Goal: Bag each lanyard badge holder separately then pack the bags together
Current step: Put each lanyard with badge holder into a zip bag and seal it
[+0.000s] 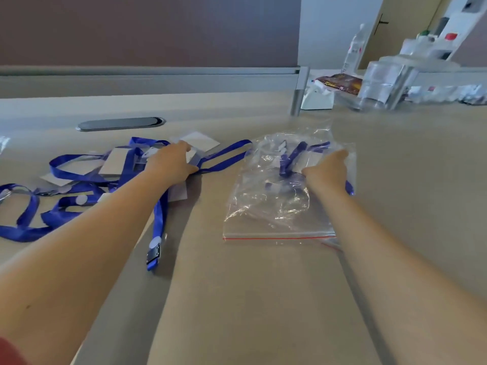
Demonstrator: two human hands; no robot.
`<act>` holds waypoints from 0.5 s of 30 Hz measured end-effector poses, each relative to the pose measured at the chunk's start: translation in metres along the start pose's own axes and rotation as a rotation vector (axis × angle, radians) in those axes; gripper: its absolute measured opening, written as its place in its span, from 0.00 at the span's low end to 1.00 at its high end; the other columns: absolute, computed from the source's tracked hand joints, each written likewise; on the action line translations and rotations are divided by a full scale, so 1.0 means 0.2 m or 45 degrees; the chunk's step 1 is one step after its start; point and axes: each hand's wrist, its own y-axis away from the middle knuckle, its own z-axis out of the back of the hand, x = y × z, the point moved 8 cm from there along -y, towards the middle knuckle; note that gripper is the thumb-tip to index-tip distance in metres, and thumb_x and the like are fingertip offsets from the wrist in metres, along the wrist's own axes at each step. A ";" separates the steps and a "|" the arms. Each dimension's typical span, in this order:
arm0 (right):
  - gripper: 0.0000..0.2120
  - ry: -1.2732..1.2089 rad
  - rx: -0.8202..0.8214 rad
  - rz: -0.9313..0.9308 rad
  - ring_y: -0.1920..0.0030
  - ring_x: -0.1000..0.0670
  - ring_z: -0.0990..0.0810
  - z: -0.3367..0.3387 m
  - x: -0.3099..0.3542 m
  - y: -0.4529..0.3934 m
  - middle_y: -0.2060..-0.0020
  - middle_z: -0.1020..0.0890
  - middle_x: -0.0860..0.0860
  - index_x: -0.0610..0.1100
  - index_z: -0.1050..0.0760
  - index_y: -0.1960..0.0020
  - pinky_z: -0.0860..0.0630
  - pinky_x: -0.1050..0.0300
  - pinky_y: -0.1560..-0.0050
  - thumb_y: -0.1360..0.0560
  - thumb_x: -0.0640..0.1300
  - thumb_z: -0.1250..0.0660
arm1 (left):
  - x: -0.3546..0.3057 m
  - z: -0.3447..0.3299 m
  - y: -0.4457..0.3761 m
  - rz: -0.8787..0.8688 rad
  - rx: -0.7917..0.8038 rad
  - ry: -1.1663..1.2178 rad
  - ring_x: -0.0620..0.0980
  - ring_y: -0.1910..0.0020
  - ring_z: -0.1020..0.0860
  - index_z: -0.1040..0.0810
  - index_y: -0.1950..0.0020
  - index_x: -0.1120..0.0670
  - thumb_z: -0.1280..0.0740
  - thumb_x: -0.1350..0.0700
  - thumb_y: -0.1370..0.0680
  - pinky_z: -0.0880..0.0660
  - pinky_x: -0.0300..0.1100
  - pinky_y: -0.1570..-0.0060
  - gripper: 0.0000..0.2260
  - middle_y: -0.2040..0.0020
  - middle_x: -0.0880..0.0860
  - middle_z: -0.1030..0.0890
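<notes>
Presently the beige desk (263, 299) carries all work items. At its left lies a tangled heap of blue lanyards (76, 191) with white badge holders, unbagged; one strap end with a metal clip (153, 255) trails toward the near edge. To the right, well apart from the heap, lies a clear zip bag (266, 206), red seal line nearest the person, containing one blue lanyard badge holder (295, 159). The left hand (174, 162) rests on the heap, fingers extended over a badge card; whether it pinches anything cannot be told. The right hand (326, 169) lies on the bag's far part, fingers reaching forward, pressing the plastic; its grip is likewise hidden from view.
</notes>
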 end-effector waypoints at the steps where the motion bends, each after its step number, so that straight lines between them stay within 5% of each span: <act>1: 0.24 0.003 0.001 -0.029 0.46 0.41 0.26 -0.01 -0.01 -0.01 0.39 0.27 0.41 0.39 0.47 0.32 0.31 0.54 0.50 0.25 0.32 0.42 | 0.00 -0.02 -0.01 -0.002 0.008 -0.074 0.60 0.42 0.25 0.35 0.32 0.58 0.36 0.50 0.23 0.28 0.49 0.47 0.23 0.39 0.61 0.23; 4: 0.23 0.136 0.006 -0.012 0.45 0.41 0.26 -0.02 0.00 -0.03 0.37 0.29 0.42 0.40 0.44 0.34 0.31 0.52 0.51 0.27 0.32 0.39 | 0.01 -0.05 -0.04 0.001 0.035 -0.221 0.60 0.45 0.23 0.33 0.35 0.59 0.38 0.47 0.23 0.27 0.50 0.48 0.22 0.43 0.61 0.22; 8: 0.31 0.638 -0.072 0.152 0.32 0.39 0.38 -0.02 0.05 -0.01 0.32 0.39 0.39 0.37 0.45 0.32 0.36 0.48 0.35 0.29 0.38 0.33 | 0.01 -0.04 -0.06 -0.010 -0.007 -0.218 0.59 0.51 0.23 0.27 0.40 0.58 0.42 0.52 0.22 0.30 0.46 0.58 0.14 0.47 0.60 0.21; 15: 0.22 0.796 -0.023 0.546 0.33 0.40 0.39 -0.14 0.27 0.13 0.34 0.36 0.41 0.40 0.36 0.34 0.41 0.48 0.33 0.26 0.41 0.36 | 0.05 0.14 0.00 0.047 -0.237 0.265 0.57 0.49 0.24 0.23 0.42 0.57 0.43 0.58 0.21 0.28 0.49 0.53 0.12 0.45 0.59 0.21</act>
